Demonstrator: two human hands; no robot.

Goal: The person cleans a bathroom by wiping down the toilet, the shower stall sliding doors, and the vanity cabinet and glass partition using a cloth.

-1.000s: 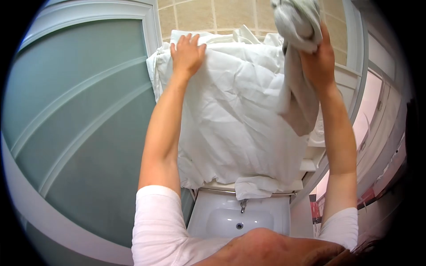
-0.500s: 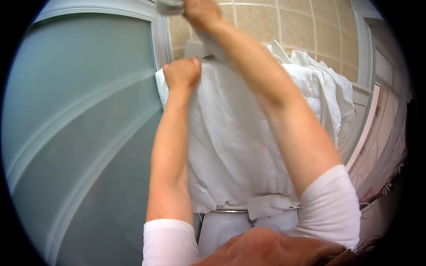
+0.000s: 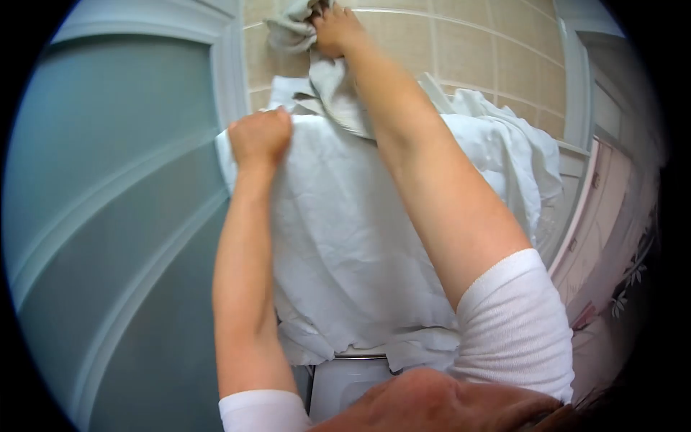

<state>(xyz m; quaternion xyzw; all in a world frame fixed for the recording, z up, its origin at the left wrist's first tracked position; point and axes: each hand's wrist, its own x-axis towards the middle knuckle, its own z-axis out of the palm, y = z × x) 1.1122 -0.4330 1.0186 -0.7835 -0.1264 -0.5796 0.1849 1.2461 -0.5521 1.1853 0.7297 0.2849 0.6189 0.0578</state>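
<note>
A large white cloth (image 3: 345, 230) lies draped and wrinkled over a boxy thing whose shape is mostly hidden. At its far left corner my left hand (image 3: 259, 137) is closed in a fist on the cloth's edge. Higher up, against the tiles, my right hand (image 3: 337, 30) grips a greyish-white rag (image 3: 291, 34), its fingers partly hidden in the folds. A long strip (image 3: 338, 93) hangs from under that hand onto the far edge of the white cloth, touching it.
A frosted glass door (image 3: 122, 216) with pale frame fills the left side. Beige wall tiles (image 3: 461, 50) run behind. Bunched white fabric (image 3: 511, 151) hangs at the right. White glossy panels (image 3: 345, 381) show below, and a patterned curtain (image 3: 626, 266) at far right.
My right hand has come slightly down with the rag, and the hanging strip is now plainer to see. The view has shifted to the right; my left hand keeps its hold at the corner.
</note>
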